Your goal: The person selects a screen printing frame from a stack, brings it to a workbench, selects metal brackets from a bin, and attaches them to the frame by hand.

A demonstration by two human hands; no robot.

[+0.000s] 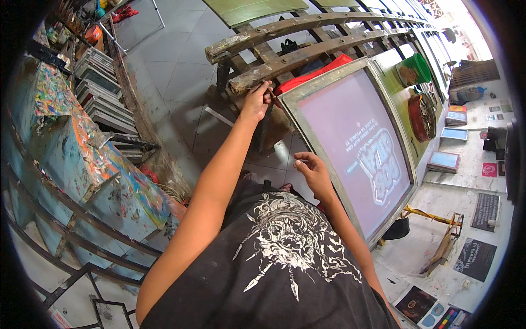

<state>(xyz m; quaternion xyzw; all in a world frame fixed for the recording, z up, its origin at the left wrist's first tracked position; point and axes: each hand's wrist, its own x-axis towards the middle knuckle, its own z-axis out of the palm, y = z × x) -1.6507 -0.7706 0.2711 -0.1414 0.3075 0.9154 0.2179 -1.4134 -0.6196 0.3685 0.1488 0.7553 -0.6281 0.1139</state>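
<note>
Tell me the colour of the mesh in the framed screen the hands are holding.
Pinkish purple, with a pale design showing through; the screen shows best in the head view.

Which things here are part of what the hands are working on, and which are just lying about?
In hand:
- screen frame, left hand at its top corner, right hand on its near edge
- wooden rack the left hand touches
- red cloth behind the frame

Lying about:
- stacked frames
- paint-splattered table
- green tub
- red tin
- prints on the floor
</note>
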